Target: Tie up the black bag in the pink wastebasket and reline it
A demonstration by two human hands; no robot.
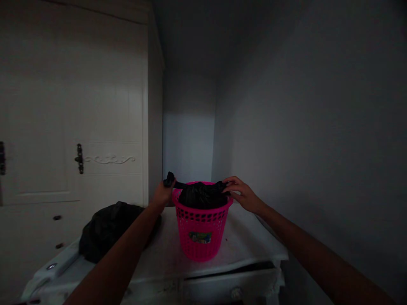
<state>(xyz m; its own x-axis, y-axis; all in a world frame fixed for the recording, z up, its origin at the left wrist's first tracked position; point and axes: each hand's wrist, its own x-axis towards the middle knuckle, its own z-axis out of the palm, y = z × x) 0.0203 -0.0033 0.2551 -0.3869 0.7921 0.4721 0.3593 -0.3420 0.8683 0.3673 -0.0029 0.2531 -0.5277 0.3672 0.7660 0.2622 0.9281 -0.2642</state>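
Note:
A pink plastic basket (203,250) with holes in its sides and a label on the front stands upright on a white dresser top. Inside its mouth bunches a black plastic bag (203,195). My left hand (163,192) is closed on a gathered end of the bag at the basket's left rim, and a tuft sticks up above the fist. At the right rim, my right hand (240,192) pinches the other end of the bag between thumb and fingers. The bag's edge is stretched between both hands across the basket's opening.
A dark bundle, perhaps another black bag (111,226), lies on the dresser (248,237) left of the basket, partly behind my left forearm. A dresser drawer (232,284) sits crooked below. A white wardrobe (111,106) stands at left; a bare wall (302,127) rises at right.

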